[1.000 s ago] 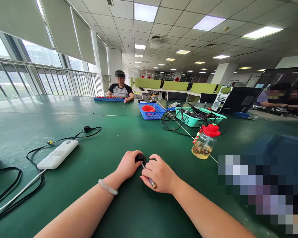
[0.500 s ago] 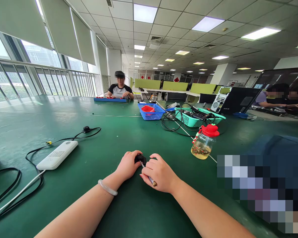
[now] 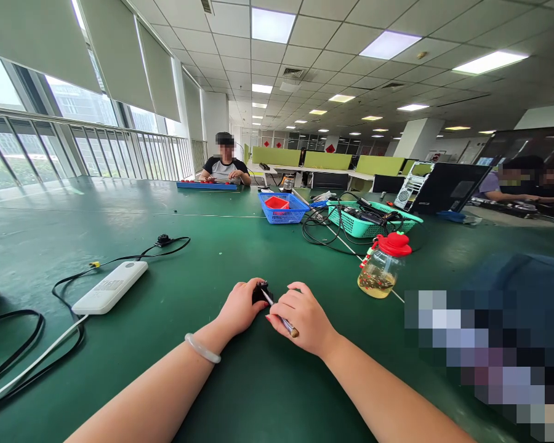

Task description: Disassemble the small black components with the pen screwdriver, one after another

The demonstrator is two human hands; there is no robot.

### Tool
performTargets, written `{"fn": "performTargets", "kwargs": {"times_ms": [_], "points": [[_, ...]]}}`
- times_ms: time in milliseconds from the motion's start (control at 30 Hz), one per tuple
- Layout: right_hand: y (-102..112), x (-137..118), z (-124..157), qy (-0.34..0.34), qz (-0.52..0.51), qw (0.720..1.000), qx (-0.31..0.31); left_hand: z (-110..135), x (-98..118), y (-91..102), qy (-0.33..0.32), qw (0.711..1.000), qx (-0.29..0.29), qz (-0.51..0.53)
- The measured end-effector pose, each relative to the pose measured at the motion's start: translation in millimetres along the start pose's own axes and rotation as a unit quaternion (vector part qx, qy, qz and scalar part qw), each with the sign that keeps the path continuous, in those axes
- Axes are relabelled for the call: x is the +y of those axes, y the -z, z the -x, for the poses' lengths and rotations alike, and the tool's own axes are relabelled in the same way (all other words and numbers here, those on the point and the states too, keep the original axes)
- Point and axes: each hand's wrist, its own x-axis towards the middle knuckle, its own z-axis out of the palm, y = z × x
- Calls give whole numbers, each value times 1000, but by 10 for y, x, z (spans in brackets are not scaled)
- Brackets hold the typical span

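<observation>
A small black part (image 3: 260,291) just below the frame's centre sits in the curled fingers of the left hand (image 3: 242,307), while the right hand (image 3: 303,317) grips a slim tool (image 3: 289,326) pointing at it, a red-lidded bottle (image 3: 379,274) standing farther right

Left hand (image 3: 240,307) curled, right hand (image 3: 307,321) pinching, bare forearms (image 3: 161,384) angled inward
</observation>
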Motion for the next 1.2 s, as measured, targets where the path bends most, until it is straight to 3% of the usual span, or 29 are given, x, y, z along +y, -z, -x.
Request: {"fn": "performTargets", "kwargs": {"times_ms": [133,267,400,500,633,800,1067,1200], "points": [[6,48,11,-70,-47,996,10,-7,-20,-9,3,1000,-2,-9],[-2,147,41,-162,-118,979,-23,-1,-22,-12,-5,1000,-6,-2],[-68,256,95,-291,-208,934,0,17,3,2,-10,1000,-1,1],[-112,306,124,-338,-283,897,21,24,6,4,-5,1000,4,2],[-99,305,121,-349,-306,884,53,15,-11,0,-2,1000,5,8],[-35,259,93,-345,-268,895,91,5,-6,17,-7,1000,-8,5],[-31,245,74,-333,-265,904,34,6,-1,19,-8,1000,-12,5],[2,200,46,-295,-246,923,11,2,-10,14,-8,1000,-11,2]]}}
